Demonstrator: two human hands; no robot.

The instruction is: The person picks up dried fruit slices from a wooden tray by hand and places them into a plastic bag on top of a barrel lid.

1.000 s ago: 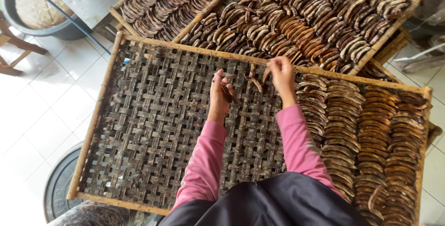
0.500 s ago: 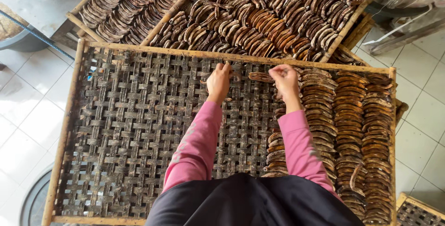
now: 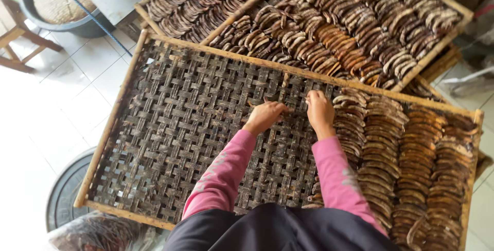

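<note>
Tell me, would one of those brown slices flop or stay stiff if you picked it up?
Probably bendy, not brittle: the slices look curved, wrinkled and leathery. Likely light, since they look thin and lie overlapped in rows on the woven tray. Perhaps slightly sticky, as they look glossy. They would hardly roll, lying flat.

Bright daylight, blown-out glare on the left floor tiles (image 3: 31, 127), soft shadows, slight blur.

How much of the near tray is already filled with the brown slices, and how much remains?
Done: rows of brown slices cover the right part of the woven tray. In hand: left hand and right hand rest at the rows' edge. Left: the tray's bare middle and left.
</note>
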